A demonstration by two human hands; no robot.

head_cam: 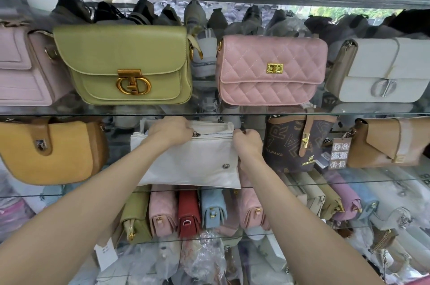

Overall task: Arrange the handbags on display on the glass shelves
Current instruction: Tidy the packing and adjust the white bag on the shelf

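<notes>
1. Both bare arms reaching up from the lower edge toward the middle glass shelf [349, 179], hands meeting at the top of a white handbag [193, 161].
2. Left hand [171, 130] curled over the bag's upper left edge, fingers clenched on the fabric beside the dark zipper pull [197, 134].
3. Right hand [247, 141] gripping the bag's upper right corner, fingers folded around the end of the zipper line.
4. White handbag standing on the middle shelf, front panel facing out, a small metal snap [225, 165] showing low on its right side; bottom edge slightly overhanging the shelf's front lip.
5. On the same shelf, a mustard handbag [51, 152] well to the left, a dark brown monogram handbag [295, 145] just beside the right hand, and a tan envelope handbag [384, 143] farther right with a printed tag [338, 153] hanging at its left.
6. On the upper glass shelf [209, 114], left to right: a pale lilac handbag [23, 68], an olive-green handbag [123, 64] with a gold clasp, a pink quilted handbag [270, 68] with a gold turn lock, and a white-and-taupe handbag [384, 70].
7. Below, on the lower shelf, small bags packed side by side on end: green [136, 219], pink [162, 210], red [189, 212], light blue [214, 208], and another pink [251, 208].
8. Behind the upper row, grey and dark sneakers [202, 36] lined along the back.
</notes>
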